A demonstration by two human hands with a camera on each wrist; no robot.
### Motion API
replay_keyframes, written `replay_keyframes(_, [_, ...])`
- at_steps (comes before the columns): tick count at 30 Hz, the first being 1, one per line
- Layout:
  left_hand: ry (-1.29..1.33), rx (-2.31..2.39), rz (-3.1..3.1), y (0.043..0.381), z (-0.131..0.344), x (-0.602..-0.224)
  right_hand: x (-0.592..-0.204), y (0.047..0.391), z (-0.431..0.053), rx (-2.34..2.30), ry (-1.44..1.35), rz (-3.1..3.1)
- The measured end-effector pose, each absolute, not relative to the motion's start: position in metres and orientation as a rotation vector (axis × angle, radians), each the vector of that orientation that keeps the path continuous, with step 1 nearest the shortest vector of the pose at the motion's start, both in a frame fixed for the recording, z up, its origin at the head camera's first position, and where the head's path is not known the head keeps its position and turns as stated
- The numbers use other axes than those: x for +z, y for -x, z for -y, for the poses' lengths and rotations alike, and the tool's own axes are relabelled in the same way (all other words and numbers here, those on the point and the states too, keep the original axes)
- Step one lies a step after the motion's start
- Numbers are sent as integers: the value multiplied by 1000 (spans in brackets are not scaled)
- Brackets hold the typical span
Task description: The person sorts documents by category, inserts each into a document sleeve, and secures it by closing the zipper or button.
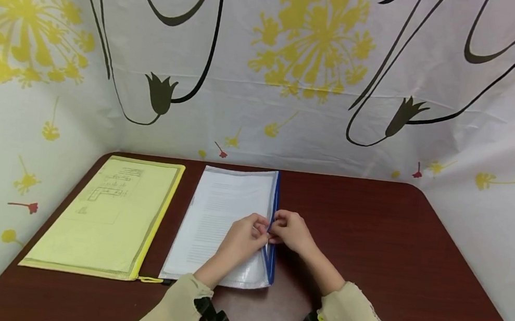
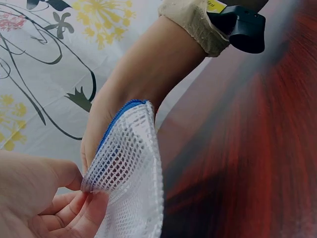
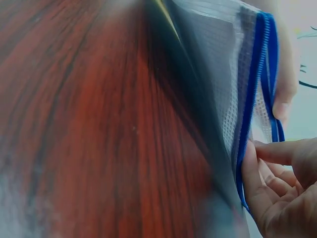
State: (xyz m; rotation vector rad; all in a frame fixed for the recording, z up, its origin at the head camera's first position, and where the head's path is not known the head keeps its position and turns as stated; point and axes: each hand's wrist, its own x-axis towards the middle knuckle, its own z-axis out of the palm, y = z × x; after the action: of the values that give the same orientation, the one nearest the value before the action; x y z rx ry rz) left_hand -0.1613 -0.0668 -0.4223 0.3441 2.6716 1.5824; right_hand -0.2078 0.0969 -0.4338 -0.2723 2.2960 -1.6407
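A clear mesh zip document pouch (image 1: 181, 262) with a blue zipper (image 1: 277, 194) lies in the middle of the table. Printed paper (image 1: 220, 203) shows through its top. My left hand (image 1: 242, 237) pinches the upper mesh edge beside the zipper, and the left wrist view shows thumb and finger on the mesh (image 2: 126, 153). Opposite it, my right hand (image 1: 294, 232) pinches the blue-edged side between thumb and forefinger. In the right wrist view the two blue zipper edges (image 3: 257, 74) stand apart, so the pouch's mouth gapes. The zipper's slider cannot be made out.
Left of the pouch lies a yellow zip document pouch (image 1: 131, 241) holding a sheet with a printed diagram; its yellow pull cord (image 1: 150, 279) reaches toward the clear pouch. The dark red wooden table (image 1: 372, 235) meets a patterned white cloth (image 1: 316, 135) at its back and sides.
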Motion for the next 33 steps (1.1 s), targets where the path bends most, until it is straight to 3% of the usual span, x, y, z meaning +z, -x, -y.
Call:
replay_keyframes(18, [-340,1433,-2594,177,77,-444,-437,212,-116,-1575,176,-2267])
replay_keyframes(33, [-283,1456,-2549,226,75,-439,-420,261,-129,-1467,136,-2455])
